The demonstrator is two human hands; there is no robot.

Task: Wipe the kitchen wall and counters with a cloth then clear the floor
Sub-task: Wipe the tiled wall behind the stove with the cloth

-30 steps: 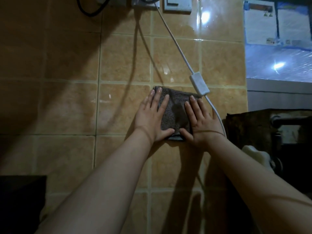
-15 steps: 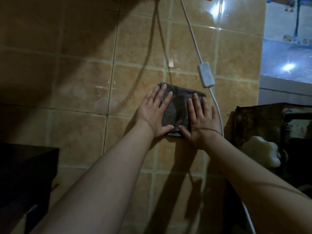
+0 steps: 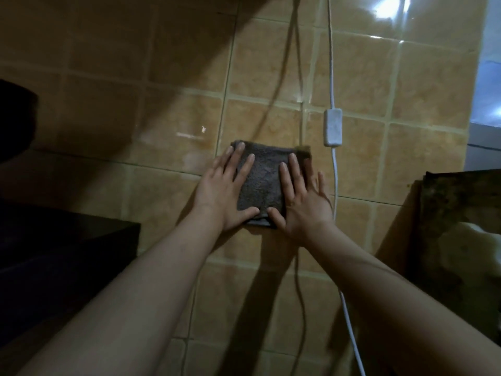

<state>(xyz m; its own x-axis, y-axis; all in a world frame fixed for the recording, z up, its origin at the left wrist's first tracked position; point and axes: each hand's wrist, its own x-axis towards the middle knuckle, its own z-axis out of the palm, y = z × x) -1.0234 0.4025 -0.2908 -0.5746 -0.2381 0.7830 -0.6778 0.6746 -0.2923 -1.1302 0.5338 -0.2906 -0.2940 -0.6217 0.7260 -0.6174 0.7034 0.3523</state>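
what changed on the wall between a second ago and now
The folded grey cloth has slid down the tiled wall under both hands: it started level with the white inline switch and now sits below it, left of the white cord. Nothing was gripped or released. Left hand and right hand still press flat on the cloth, fingers straight.

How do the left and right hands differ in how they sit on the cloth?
The left hand covers the cloth along its left edge; the right hand covers the right edge, nearer the white cable. The left fingertips reach the cloth's top edge; the right ones stop lower. Both press flat, fingers straight, against the tiled wall.
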